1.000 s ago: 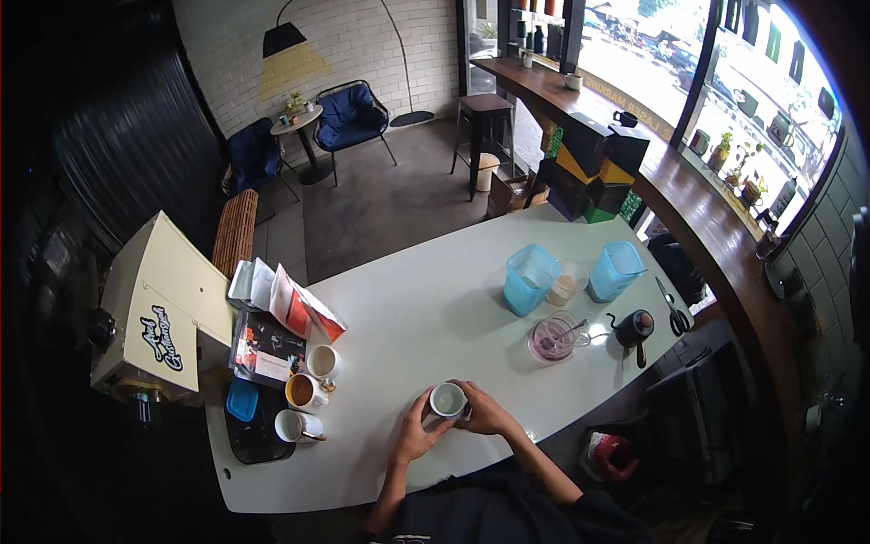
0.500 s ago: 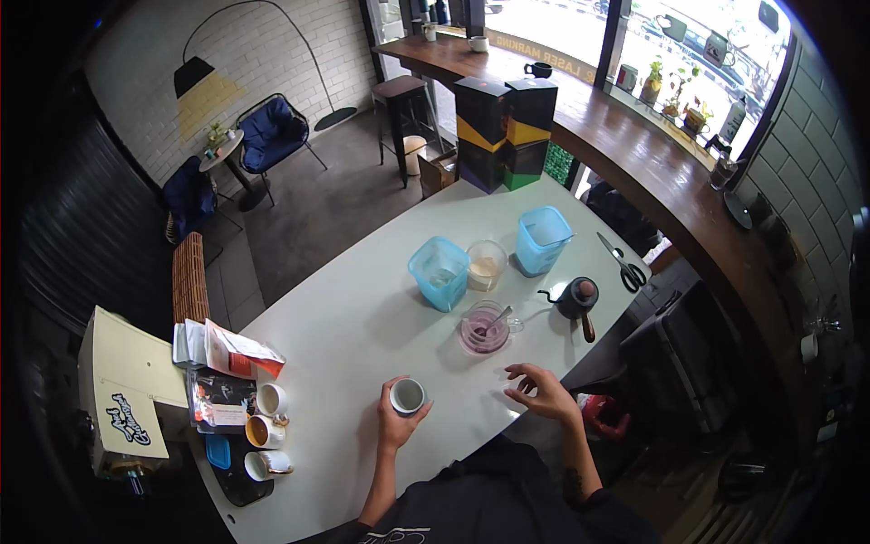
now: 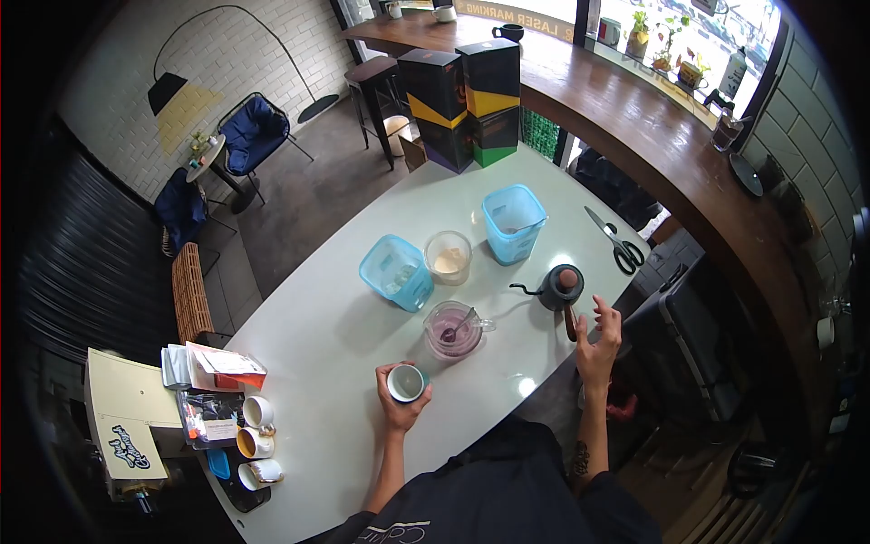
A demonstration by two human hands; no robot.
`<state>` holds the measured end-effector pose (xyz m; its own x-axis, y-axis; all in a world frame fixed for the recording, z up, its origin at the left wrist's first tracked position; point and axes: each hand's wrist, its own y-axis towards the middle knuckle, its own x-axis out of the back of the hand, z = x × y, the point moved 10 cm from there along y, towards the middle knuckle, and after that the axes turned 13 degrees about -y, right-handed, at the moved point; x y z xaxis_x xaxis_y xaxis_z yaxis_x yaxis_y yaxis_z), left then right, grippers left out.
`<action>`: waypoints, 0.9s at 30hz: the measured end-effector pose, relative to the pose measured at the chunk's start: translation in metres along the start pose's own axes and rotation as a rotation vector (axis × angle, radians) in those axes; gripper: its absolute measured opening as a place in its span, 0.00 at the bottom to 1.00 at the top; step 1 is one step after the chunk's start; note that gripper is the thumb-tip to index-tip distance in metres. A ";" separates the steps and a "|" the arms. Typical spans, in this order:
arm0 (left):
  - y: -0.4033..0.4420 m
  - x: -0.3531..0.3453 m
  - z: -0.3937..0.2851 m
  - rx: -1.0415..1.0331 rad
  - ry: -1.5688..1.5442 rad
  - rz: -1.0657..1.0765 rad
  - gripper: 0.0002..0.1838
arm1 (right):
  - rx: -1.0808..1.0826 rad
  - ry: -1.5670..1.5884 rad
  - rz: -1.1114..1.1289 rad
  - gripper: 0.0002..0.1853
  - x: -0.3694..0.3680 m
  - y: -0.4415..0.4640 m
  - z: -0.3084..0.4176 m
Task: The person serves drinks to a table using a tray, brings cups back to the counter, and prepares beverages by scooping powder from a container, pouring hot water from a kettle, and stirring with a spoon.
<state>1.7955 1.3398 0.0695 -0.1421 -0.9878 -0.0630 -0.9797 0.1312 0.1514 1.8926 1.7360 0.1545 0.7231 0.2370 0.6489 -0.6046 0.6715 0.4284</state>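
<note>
My left hand (image 3: pixel 399 410) is wrapped round a small cup (image 3: pixel 407 383), pale inside, above the near part of the white table. Fingers apart, my right hand (image 3: pixel 598 346) is beside the wooden handle of a dark gooseneck kettle (image 3: pixel 555 288); whether it touches the handle I cannot tell. A glass jug (image 3: pixel 450 334) holds purple liquid and a spoon. Beyond it stand a clear cup (image 3: pixel 447 257) with cream-coloured contents and two blue plastic containers, one on the left (image 3: pixel 396 274) and one farther back (image 3: pixel 513 224).
Black-handled scissors (image 3: pixel 620 243) lie near the table's right edge. Stacked dark boxes (image 3: pixel 462 104) stand at the far end. On the left are several mugs (image 3: pixel 257 442), pouches (image 3: pixel 214 367) and a cream-coloured machine (image 3: pixel 134 417). A wooden counter (image 3: pixel 625 118) runs along the window.
My right hand has moved right and forward to the kettle's handle. My left hand still holds the cup. The camera view has turned to the right.
</note>
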 end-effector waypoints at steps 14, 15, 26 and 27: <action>0.016 -0.015 -0.009 0.067 -0.118 0.201 0.65 | 0.019 -0.168 0.428 0.44 -0.075 0.009 0.002; 0.021 -0.009 -0.021 0.041 -0.163 0.191 0.62 | 0.048 -0.194 0.410 0.45 -0.075 0.010 0.004; 0.106 0.016 -0.088 -0.068 0.041 0.023 0.43 | 0.051 -0.265 0.419 0.47 -0.072 0.017 -0.001; 0.113 0.007 -0.092 -0.079 0.146 0.049 0.44 | 0.062 -0.262 0.422 0.47 -0.072 0.017 -0.001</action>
<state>1.6965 1.3401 0.1771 -0.1620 -0.9827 0.0896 -0.9571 0.1786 0.2282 1.8305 1.7313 0.1142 0.3077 0.2897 0.9063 -0.8507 0.5104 0.1257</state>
